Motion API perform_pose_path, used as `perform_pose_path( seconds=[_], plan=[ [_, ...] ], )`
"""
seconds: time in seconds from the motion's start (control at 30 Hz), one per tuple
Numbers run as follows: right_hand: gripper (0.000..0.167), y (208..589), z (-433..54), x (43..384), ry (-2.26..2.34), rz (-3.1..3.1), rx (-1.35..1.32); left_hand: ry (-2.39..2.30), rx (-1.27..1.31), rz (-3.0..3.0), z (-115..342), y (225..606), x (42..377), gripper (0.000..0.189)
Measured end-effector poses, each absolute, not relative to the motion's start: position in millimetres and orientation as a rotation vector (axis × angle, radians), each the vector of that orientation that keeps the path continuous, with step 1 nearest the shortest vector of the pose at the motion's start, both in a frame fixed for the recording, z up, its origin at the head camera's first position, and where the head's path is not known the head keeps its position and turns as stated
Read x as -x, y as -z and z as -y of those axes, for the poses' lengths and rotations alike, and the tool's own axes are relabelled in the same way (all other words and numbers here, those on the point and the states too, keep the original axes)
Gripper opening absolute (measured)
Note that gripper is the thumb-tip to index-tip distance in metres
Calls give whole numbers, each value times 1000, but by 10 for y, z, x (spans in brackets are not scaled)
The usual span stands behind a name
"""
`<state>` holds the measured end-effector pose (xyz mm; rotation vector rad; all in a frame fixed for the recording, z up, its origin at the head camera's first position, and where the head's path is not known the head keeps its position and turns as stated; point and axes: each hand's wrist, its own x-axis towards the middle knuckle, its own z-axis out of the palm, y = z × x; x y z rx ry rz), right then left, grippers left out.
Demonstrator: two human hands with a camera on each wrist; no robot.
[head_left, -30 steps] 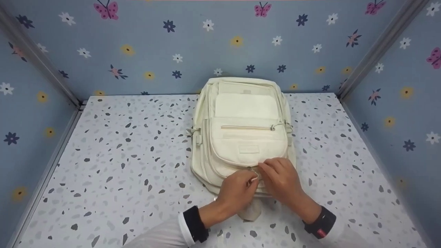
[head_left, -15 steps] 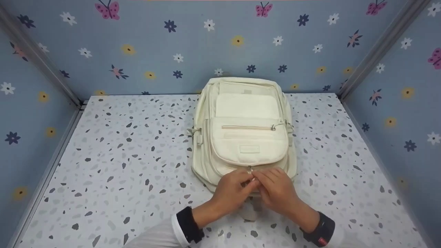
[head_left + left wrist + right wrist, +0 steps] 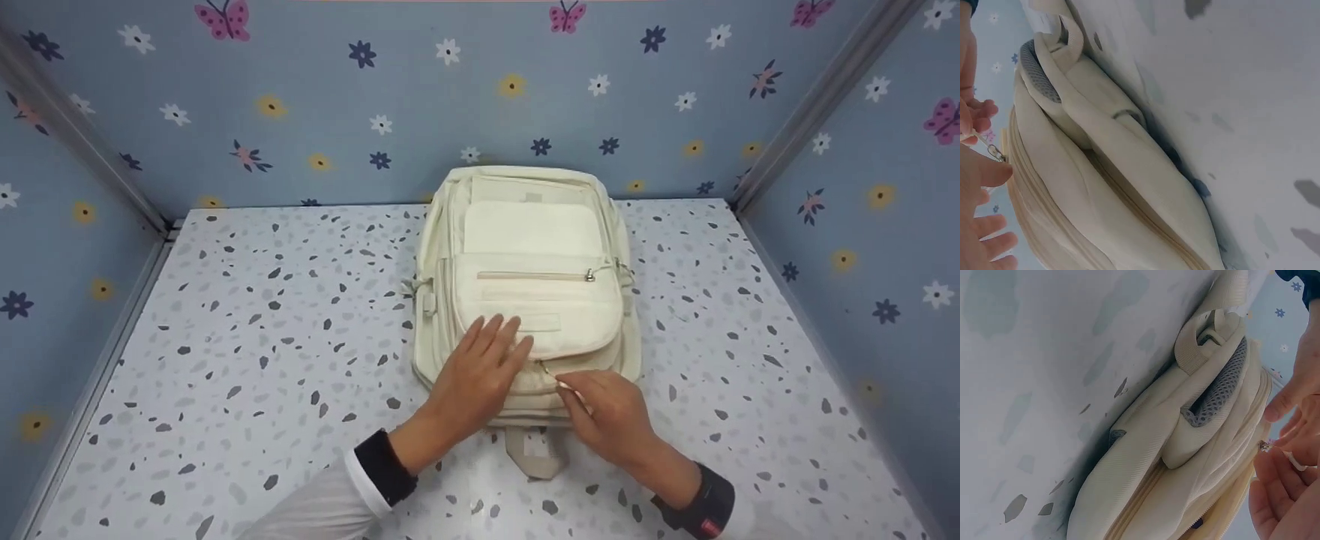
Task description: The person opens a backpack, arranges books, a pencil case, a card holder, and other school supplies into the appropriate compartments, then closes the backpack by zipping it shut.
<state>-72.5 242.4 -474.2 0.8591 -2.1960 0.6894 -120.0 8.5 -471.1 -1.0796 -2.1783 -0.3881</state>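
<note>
A cream backpack lies on its back on the table, front pockets up. My left hand rests on the lower part of its front pocket, fingers straight and a little spread. To its right, my right hand pinches the pale cord on a zipper pull, below the pocket's curved edge. In the left wrist view the metal ring of the zipper slider shows beside my left thumb. A stretch of parted zipper teeth appears in the right wrist view.
A fabric strap loop sticks out from the bag's near end onto the speckled table. Another zipper with a metal pull crosses the front pocket. Flower-patterned blue panels stand behind and at both sides.
Both hands were close together at the zipper pull. My left hand has moved left and up, spreading its fingers on the pocket. My right hand now pinches the pull's cord.
</note>
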Motion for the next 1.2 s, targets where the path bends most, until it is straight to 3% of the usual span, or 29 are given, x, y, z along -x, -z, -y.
perform_pose_path(
  seconds=[0.57,0.93,1.2],
  plan=[
    [25,4655,-2629,733,-678,2276,-764,155,1046,2240,71,4726,1314,22],
    [20,4635,-3167,875,-672,2394,-483,244,1058,2279,58,4724,1303,21],
    [10,4605,-3321,1218,-726,2566,-221,212,1056,2294,48,4730,1281,21]
  ],
)
